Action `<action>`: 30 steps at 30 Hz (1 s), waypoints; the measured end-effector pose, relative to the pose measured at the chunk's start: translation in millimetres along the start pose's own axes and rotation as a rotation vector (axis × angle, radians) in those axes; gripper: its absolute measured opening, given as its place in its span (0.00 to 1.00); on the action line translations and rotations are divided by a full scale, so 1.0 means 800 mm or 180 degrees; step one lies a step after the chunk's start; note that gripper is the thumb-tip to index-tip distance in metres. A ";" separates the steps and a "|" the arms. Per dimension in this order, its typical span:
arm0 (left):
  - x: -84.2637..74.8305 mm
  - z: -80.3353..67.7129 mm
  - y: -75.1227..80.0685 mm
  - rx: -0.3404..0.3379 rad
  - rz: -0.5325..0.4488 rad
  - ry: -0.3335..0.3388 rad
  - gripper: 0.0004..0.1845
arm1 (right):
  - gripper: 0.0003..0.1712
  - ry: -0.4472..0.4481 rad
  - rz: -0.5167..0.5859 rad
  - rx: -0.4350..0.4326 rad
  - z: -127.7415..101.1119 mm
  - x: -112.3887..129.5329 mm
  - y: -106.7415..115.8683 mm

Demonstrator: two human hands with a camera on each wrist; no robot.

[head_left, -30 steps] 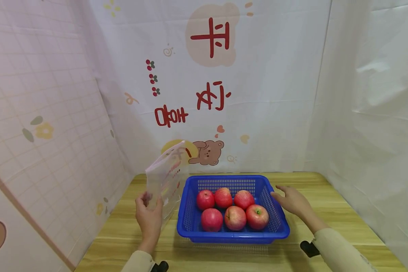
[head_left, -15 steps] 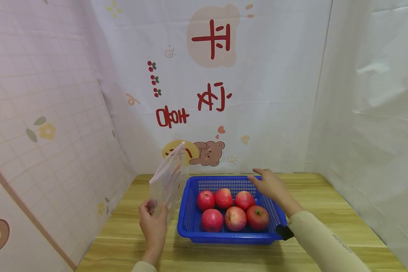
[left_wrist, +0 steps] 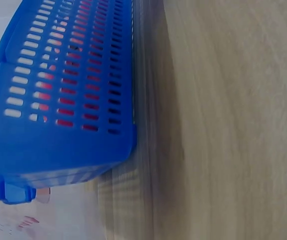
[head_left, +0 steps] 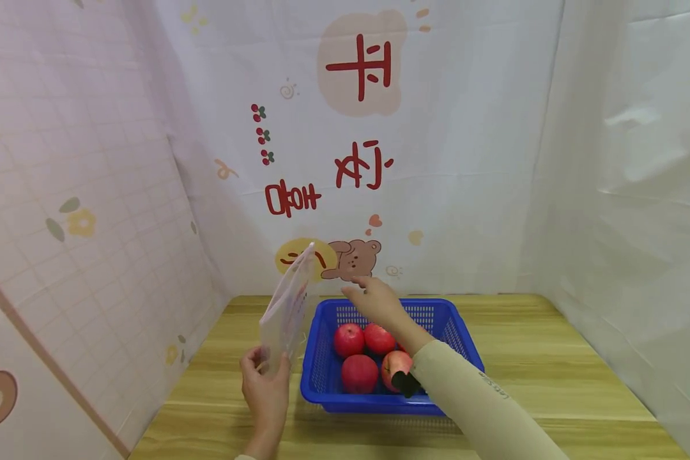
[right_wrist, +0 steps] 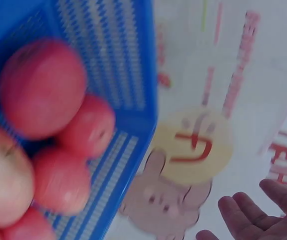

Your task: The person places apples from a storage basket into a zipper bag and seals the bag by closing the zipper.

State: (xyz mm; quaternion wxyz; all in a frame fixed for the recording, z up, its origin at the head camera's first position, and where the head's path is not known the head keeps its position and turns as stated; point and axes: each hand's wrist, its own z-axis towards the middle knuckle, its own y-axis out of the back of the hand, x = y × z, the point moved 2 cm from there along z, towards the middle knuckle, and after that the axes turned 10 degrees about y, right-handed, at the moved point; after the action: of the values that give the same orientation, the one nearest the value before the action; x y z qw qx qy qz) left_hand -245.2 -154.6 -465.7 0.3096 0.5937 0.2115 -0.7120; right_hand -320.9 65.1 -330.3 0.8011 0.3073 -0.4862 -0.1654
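Note:
A clear zip bag (head_left: 287, 313) with a pale pink top edge and red print stands upright left of the basket. My left hand (head_left: 267, 393) grips its lower part between thumb and fingers. My right hand (head_left: 379, 303), its fingers extended and holding nothing, is above the back of the blue plastic basket (head_left: 336, 404), apart from the bag. Several red apples (head_left: 359, 374) lie in the basket, some hidden by my right arm. In the right wrist view, the fingers (right_wrist: 243, 210) are spread, and the see-through bag (right_wrist: 223, 70) shows beyond the basket rim.
The basket sits on a wood-grain table (head_left: 552, 364). A white printed cloth (head_left: 466, 160) hangs behind it, with more cloth at both sides. In the left wrist view, the slotted basket side (left_wrist: 58, 150) stands close to the left hand's camera.
My right hand has moved left from beside the basket's right edge, across the basket toward the bag. The left hand has shifted slightly right, turning the bag more edge-on. The apples stay put.

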 end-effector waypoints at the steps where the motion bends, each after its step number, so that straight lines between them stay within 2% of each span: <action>1: 0.000 -0.002 0.000 0.0009 -0.0004 0.0009 0.25 | 0.29 0.0010 0.0041 0.0013 0.003 0.007 -0.007; 7: -0.002 -0.012 -0.003 0.0000 0.0016 -0.0014 0.25 | 0.32 -0.0032 0.0124 0.0070 0.020 0.038 -0.040; 11: 0.000 -0.016 -0.005 0.0000 -0.0022 -0.0085 0.24 | 0.34 -0.0026 0.0132 0.0053 0.026 0.054 -0.051; 18: 0.000 -0.025 -0.008 0.0019 -0.0047 -0.0197 0.24 | 0.37 -0.0132 0.0037 0.0052 0.029 0.069 -0.050; 25: 0.002 -0.028 -0.009 0.0028 0.0026 -0.0287 0.25 | 0.23 -0.0175 0.0034 -0.0051 0.031 0.064 -0.046; 30: 0.002 -0.031 -0.007 0.0145 0.0012 -0.0360 0.29 | 0.23 -0.0147 -0.0083 -0.0203 0.032 0.062 -0.044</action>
State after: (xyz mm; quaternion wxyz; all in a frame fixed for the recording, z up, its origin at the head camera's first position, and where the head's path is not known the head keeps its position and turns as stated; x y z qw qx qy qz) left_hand -231.5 -134.7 -472.8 0.3088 0.5597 0.1763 -0.7485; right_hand -318.8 1.6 -311.1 0.7968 0.2841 -0.4951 -0.1983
